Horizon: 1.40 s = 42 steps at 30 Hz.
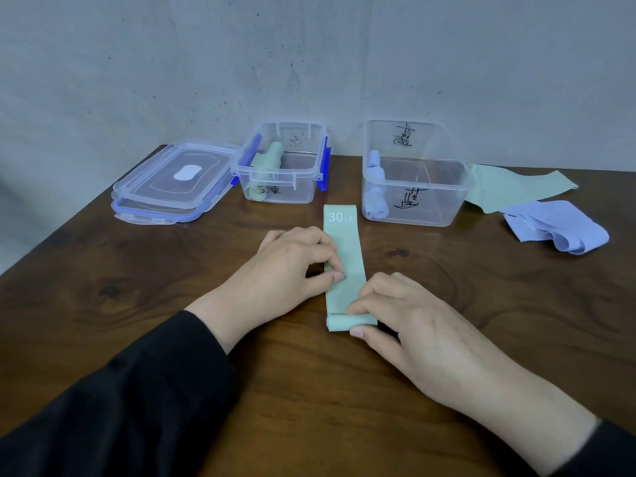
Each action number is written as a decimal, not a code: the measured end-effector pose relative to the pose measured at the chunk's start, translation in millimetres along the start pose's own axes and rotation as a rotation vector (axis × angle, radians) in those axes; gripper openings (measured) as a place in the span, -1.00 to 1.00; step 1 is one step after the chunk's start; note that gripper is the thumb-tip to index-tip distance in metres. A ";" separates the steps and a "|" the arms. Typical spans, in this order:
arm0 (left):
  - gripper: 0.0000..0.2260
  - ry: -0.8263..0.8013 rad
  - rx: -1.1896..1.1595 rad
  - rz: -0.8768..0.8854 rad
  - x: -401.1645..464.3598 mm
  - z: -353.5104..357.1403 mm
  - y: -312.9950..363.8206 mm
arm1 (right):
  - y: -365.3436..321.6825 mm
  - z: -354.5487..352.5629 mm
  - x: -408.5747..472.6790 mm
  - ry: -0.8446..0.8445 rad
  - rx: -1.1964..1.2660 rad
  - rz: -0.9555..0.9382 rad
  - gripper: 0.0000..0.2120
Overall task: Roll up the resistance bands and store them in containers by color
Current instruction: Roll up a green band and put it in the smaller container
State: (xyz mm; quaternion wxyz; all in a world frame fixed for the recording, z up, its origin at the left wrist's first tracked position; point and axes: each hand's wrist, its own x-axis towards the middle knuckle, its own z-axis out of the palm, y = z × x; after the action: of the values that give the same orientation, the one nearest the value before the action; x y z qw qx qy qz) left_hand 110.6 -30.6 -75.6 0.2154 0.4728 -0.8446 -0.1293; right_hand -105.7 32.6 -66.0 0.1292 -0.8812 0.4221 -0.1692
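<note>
Flatly, hands [406, 325] roll matte green band [344, 256].

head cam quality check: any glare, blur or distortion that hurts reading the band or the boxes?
Head view: soft even light, faint shadows under both hands; mild sheen on the wooden table; wide-angle bend along the table edges; "30 LB" on the green band reads sharp; scribbled labels on the clear containers visible but not legible.
</note>
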 end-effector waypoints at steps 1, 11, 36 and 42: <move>-0.95 -0.002 -0.001 -0.001 0.1 0.3 -0.3 | 1.0 0.0 -0.3 -0.006 0.000 0.000 -0.76; -0.93 -0.018 -0.024 0.008 1.1 -0.5 -0.9 | 7.1 0.4 5.0 0.031 0.063 0.039 -0.71; -0.87 -0.049 0.039 -0.004 0.9 -1.2 -2.7 | 8.0 4.9 12.9 -0.024 0.067 0.032 -0.76; -0.84 -0.053 0.043 -0.021 2.3 -0.7 -4.0 | 6.4 3.0 13.7 -0.006 0.060 0.040 -0.77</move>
State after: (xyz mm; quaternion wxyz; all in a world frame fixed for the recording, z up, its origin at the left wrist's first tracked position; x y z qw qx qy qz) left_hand 112.8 -34.5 -76.0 0.1812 0.4827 -0.8475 -0.1260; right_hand -101.0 18.2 -68.5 0.1604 -0.8688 0.4339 -0.1766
